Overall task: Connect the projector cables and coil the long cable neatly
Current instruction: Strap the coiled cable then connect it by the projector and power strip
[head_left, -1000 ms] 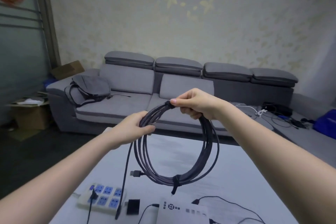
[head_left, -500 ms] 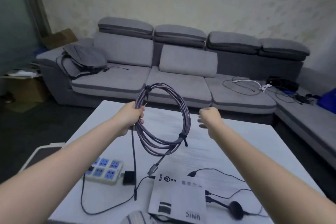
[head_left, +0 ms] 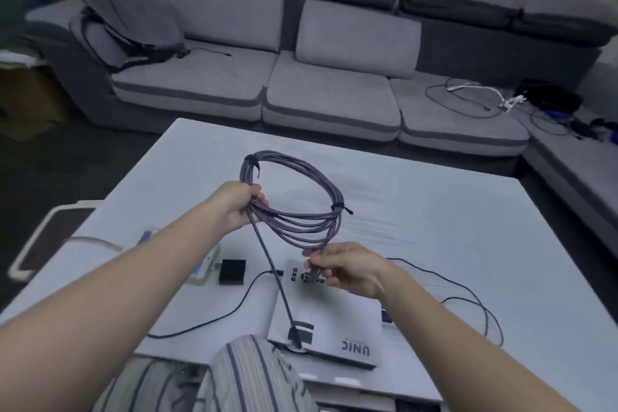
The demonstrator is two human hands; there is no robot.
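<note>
The left hand [head_left: 240, 207] grips the coiled cable [head_left: 294, 207] above the white table [head_left: 434, 211]. The right hand [head_left: 347, 269] pinches one cable end, which its fingers mostly hide. The other end hangs down onto the projector [head_left: 334, 328], and the power strip [head_left: 204, 269] sits half behind the left arm.

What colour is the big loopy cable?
The coiled cable is greyish purple, with dark ties around it; seen in the head view.

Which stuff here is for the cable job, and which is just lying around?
For the job: coiled cable, left hand, right hand, projector, power strip.

Lying about: backpack, sofa, loose wires on it.
</note>
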